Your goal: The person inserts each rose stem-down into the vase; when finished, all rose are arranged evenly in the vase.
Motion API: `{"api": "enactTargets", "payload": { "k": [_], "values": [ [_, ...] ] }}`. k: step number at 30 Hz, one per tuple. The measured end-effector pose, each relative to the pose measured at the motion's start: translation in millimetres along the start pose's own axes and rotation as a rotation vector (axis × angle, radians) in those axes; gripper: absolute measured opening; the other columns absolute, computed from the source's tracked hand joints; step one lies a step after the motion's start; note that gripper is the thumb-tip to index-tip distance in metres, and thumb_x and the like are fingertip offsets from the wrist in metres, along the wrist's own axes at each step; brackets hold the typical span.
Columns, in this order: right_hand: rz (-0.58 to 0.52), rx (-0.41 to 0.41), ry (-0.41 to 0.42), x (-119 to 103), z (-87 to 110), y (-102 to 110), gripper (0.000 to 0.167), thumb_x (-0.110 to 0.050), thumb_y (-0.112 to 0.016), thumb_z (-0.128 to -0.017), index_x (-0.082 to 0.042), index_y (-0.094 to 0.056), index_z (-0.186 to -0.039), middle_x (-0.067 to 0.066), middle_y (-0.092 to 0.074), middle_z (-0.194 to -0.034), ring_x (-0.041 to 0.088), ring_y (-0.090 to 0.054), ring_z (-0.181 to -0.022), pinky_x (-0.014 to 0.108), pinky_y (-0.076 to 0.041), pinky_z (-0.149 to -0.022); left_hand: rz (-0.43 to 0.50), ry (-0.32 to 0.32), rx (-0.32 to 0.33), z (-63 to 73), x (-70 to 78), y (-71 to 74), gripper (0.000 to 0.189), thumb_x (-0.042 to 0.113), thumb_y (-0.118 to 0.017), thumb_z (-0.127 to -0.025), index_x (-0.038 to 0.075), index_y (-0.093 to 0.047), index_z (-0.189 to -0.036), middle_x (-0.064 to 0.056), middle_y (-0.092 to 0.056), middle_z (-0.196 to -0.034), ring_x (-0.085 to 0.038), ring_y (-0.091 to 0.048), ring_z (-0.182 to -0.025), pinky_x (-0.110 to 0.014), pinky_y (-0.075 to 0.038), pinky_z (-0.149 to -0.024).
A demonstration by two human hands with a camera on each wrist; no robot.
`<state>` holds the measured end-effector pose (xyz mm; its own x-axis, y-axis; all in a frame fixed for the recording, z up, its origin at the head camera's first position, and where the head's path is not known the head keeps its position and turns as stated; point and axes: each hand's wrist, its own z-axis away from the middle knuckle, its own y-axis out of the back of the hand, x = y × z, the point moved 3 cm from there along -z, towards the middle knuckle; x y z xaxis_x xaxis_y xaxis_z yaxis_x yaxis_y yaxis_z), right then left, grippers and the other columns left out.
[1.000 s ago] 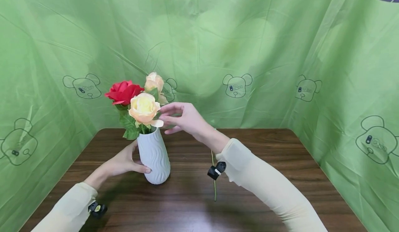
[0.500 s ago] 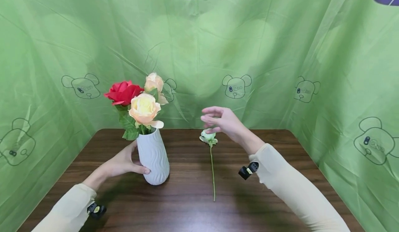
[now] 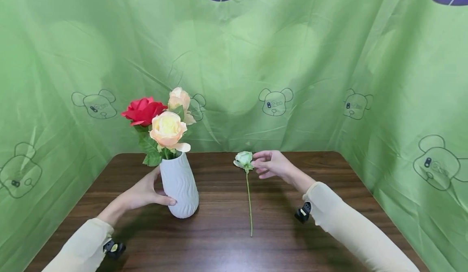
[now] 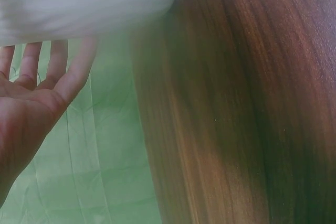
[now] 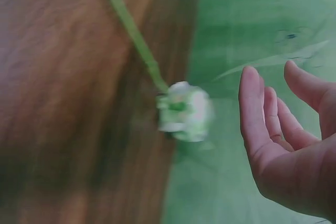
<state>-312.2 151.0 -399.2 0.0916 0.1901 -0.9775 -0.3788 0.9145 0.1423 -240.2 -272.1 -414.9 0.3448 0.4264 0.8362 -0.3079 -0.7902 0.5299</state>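
My left hand (image 3: 143,190) grips a white wavy-textured vase (image 3: 180,188), thumb across its front and fingers behind it. The vase leans a little to the left and holds a red rose (image 3: 144,112), a peach-yellow rose (image 3: 168,129) and a pale peach flower (image 3: 179,99). In the left wrist view the fingers (image 4: 58,64) reach up behind the vase's side. A pale green rose (image 3: 243,159) lies on the table with its stem towards me. Beside its bloom is my right hand (image 3: 276,166), fingers loosely bent; the right wrist view shows a gap between them and the bloom.
The dark wooden table (image 3: 215,239) reaches back to a green curtain (image 3: 234,68) printed with bear outlines, which also hangs along both sides. Each sleeve carries a small black wrist camera, one at the left wrist (image 3: 114,249) and one at the right wrist (image 3: 303,212).
My right hand has drawn away from the flowers in the vase, moved right, and come down beside the pale green rose. The left hand stays on the vase.
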Motion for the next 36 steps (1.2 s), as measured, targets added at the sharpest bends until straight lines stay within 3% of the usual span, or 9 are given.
{"api": "enactTargets", "payload": {
  "k": [5,11,16,21,28,32,36],
  "values": [
    [0.006,0.028,-0.048,31.1,-6.3,-3.4,0.056,-0.014,-0.076,-0.093,0.006,-0.051,-0.139,0.016,-0.065,-0.113,0.03,-0.07,-0.086,0.041,-0.062,-0.073,0.06,0.017,-0.011,-2.3,-2.1,-3.2,0.105,0.015,-0.093,-0.073,0.009,-0.027,-0.153,-0.015,-0.046,-0.141,-0.034,-0.046,-0.128,-0.041,-0.058,-0.088],
    [-0.003,0.021,-0.097,47.4,-14.1,-20.2,0.058,-0.014,-0.076,-0.093,0.007,-0.049,-0.141,0.015,-0.065,-0.114,0.04,-0.069,-0.093,0.041,-0.062,-0.071,0.025,0.029,0.014,2.8,-3.2,0.3,0.108,0.017,-0.094,-0.071,0.011,-0.026,-0.155,-0.012,-0.047,-0.142,-0.024,-0.048,-0.128,-0.038,-0.057,-0.091],
    [-0.009,0.047,-0.135,55.6,-12.7,-20.7,0.057,-0.013,-0.075,-0.093,0.007,-0.049,-0.14,0.016,-0.065,-0.115,0.035,-0.07,-0.09,0.042,-0.062,-0.072,0.056,0.002,-0.009,-2.4,-1.7,-2.6,0.104,0.016,-0.093,-0.073,0.014,-0.028,-0.154,-0.011,-0.049,-0.14,-0.027,-0.05,-0.127,-0.04,-0.057,-0.091],
    [-0.01,0.059,-0.139,62.5,-18.6,-22.2,0.057,-0.014,-0.077,-0.091,0.007,-0.051,-0.138,0.014,-0.069,-0.112,0.031,-0.071,-0.086,0.041,-0.062,-0.07,0.003,-0.022,-0.011,-1.1,-0.1,0.2,0.103,0.019,-0.093,-0.074,0.013,-0.028,-0.154,-0.01,-0.049,-0.141,-0.031,-0.046,-0.13,-0.033,-0.054,-0.094],
    [0.006,0.034,-0.168,71.5,-25.0,-31.9,0.059,-0.015,-0.08,-0.088,0.007,-0.051,-0.135,0.012,-0.073,-0.1,0.026,-0.069,-0.078,0.041,-0.062,-0.068,-0.029,-0.007,0.002,-0.3,1.6,2.5,0.105,0.021,-0.093,-0.073,0.013,-0.028,-0.155,-0.009,-0.048,-0.143,-0.031,-0.043,-0.132,-0.031,-0.05,-0.097],
    [0.026,0.054,-0.183,73.1,-30.0,-36.7,0.058,-0.016,-0.082,-0.087,0.006,-0.053,-0.132,0.012,-0.072,-0.096,0.024,-0.068,-0.073,0.04,-0.062,-0.065,0.002,-0.003,-0.002,0.0,3.4,1.8,0.104,0.019,-0.093,-0.073,0.013,-0.029,-0.155,-0.01,-0.047,-0.143,-0.031,-0.043,-0.132,-0.032,-0.053,-0.095],
    [0.054,0.08,-0.216,74.5,-34.6,-38.6,0.056,-0.016,-0.083,-0.086,0.004,-0.055,-0.131,0.012,-0.073,-0.093,0.021,-0.067,-0.068,0.037,-0.062,-0.061,-0.029,-0.004,-0.004,0.0,4.0,1.5,0.106,0.021,-0.093,-0.073,0.014,-0.028,-0.155,-0.008,-0.047,-0.145,-0.03,-0.042,-0.133,-0.028,-0.048,-0.099]
  ]
}}
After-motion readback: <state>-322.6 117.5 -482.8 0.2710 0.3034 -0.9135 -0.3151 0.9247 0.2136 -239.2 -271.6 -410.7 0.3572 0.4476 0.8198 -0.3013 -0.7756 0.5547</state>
